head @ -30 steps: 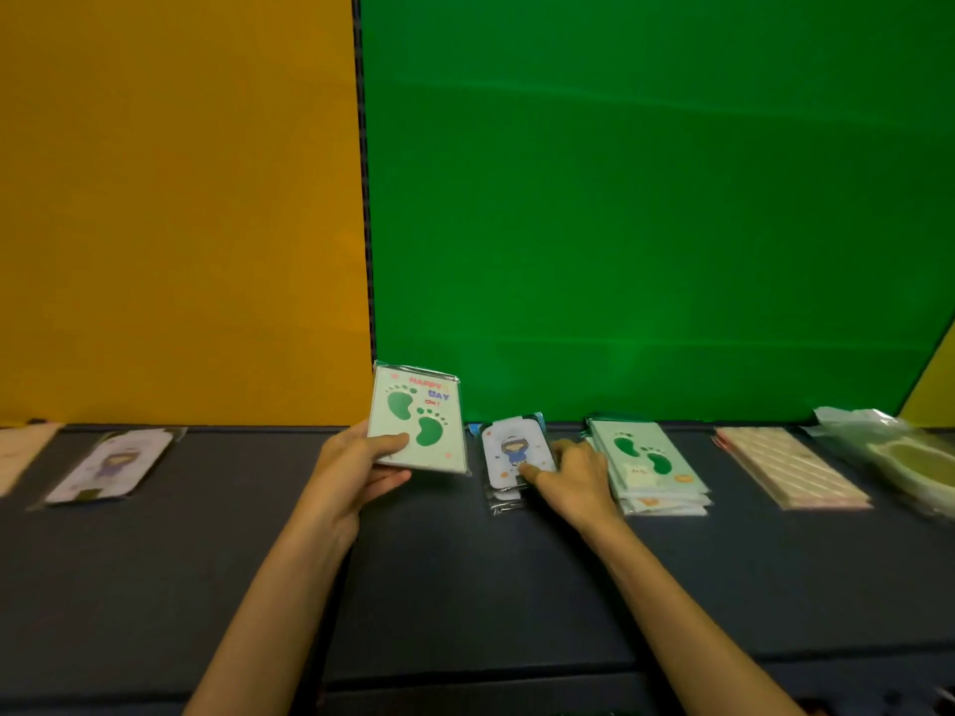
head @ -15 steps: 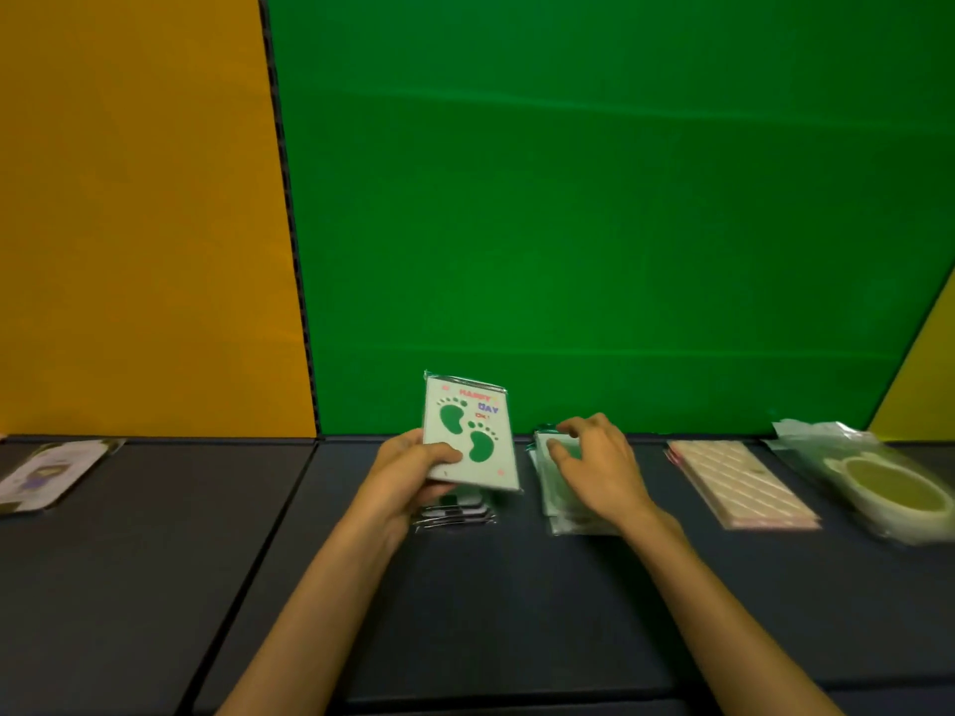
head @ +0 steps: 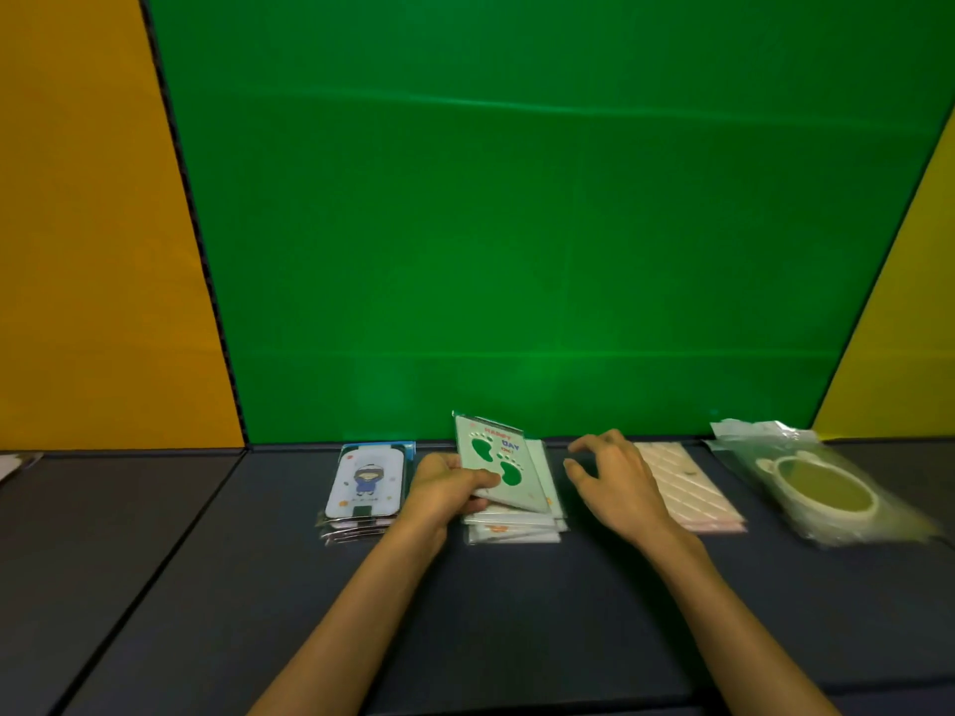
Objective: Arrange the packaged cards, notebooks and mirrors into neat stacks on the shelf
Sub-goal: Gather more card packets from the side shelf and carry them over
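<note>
Hands noted: left hand (head: 447, 488) grips footprint card (head: 498, 470), long axis toward 12 o'clock, tilted over matching stack (head: 517, 527); right hand (head: 615, 480) released at 3 o'clock.

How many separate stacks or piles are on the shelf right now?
4, left to right: cartoon-figure cards, footprint cards under the card the left hand holds, pink quilted notebooks, bagged mirrors. Something at the far-left edge is cut off.
</note>
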{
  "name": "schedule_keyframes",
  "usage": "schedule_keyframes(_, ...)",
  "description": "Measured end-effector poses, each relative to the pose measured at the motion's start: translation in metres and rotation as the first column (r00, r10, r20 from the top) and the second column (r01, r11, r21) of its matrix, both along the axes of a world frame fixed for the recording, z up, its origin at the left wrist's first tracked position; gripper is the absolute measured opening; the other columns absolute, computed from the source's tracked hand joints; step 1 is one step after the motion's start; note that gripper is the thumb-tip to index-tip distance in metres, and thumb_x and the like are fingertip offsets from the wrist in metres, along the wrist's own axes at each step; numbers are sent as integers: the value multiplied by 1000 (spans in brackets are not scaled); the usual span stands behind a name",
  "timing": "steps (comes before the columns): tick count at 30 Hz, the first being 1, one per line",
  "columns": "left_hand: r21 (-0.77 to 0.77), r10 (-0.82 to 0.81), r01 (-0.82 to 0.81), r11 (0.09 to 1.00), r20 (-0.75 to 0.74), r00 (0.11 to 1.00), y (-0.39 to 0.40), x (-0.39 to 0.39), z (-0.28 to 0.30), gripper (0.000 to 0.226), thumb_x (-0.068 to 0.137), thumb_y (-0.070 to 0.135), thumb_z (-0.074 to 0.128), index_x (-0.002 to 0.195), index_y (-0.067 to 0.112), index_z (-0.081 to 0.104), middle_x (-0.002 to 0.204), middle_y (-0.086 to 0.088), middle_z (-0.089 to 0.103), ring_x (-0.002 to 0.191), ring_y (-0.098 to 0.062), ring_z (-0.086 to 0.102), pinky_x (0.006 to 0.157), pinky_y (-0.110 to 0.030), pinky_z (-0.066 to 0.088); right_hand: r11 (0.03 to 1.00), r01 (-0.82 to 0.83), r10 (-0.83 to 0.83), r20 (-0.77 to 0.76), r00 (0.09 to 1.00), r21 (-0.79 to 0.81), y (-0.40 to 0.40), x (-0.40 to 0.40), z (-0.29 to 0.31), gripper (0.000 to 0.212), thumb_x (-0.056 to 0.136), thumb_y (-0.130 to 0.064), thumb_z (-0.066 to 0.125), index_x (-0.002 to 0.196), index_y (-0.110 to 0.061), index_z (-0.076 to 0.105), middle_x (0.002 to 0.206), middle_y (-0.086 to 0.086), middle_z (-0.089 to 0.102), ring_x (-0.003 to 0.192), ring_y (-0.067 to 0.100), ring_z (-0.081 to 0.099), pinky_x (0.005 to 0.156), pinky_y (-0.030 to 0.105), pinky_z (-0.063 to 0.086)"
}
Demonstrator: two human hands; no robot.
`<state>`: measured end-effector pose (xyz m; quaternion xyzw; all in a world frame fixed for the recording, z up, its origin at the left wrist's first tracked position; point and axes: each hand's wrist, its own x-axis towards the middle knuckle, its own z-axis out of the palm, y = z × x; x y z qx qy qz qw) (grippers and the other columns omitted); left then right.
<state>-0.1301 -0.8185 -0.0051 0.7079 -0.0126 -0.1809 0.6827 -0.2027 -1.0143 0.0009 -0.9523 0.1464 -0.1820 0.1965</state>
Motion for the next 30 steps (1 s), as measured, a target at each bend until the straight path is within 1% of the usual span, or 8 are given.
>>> schedule_keyframes(2,153,9,-25,988,104,995,-1,6,-6,15,76,13,82,88,11,72,92,-4,78,83,-20,75,76,-39,62,1000,-19,19,-5,1000,2,-4,1,-1,31,96,-36,55,123,-21,62,123,4,54,118,24,52,95,36,43)
schedule_keyframes(4,375,-25,-60,925,217,976,-1,8,-6,22,72,32,85,84,17,73,88,4,77,83,-16,73,80,-37,59,999,-40,40,-7,999,0,-5,1,-2,32,97,-36,55,124,-21,62,123,3,54,118,23,51,96,35,43)
schedule_keyframes(8,726,-157,-196,659,387,908,-1,3,-6,38,73,58,76,71,21,66,79,3,67,78,-17,63,62,-28,44,996,-95,94,7,996,6,-2,4,-4,31,96,-37,55,122,-23,62,121,2,55,116,22,52,96,36,44)
schedule_keyframes(12,755,-238,-306,580,516,823,6,-8,-7,43,81,60,66,106,26,72,107,-2,62,100,-22,59,77,-33,48,986,-165,165,19,986,-11,8,9,-5,30,97,-38,54,124,-25,60,120,-2,54,115,18,51,100,36,41)
schedule_keyframes(17,782,-389,-420,460,603,696,44,-16,2,56,93,54,51,143,28,50,142,-3,52,128,-26,48,103,-41,41,956,-293,293,45,955,-3,37,21,-6,31,97,-36,53,126,-25,59,122,-3,51,118,17,48,100,36,39)
schedule_keyframes(21,804,-420,-465,370,591,688,89,-22,10,58,94,55,47,148,34,42,153,2,43,138,-22,40,109,-41,36,923,-384,385,70,920,-19,77,28,-7,32,97,-35,52,126,-24,59,125,-2,53,119,19,48,99,35,39)
schedule_keyframes(25,776,-369,-503,381,626,687,138,-36,17,57,93,54,49,146,34,45,149,10,49,133,-18,49,104,-39,43,872,-488,489,67,869,-41,131,35,-7,32,97,-38,51,127,-28,59,128,-5,54,122,19,47,101,37,38)
schedule_keyframes(30,794,-317,-527,303,605,730,213,-51,18,62,94,57,46,151,33,37,153,7,43,139,-17,42,108,-38,39,812,-581,584,86,807,-57,208,44,-2,34,97,-38,52,127,-26,59,132,-6,57,125,20,47,102,37,37)
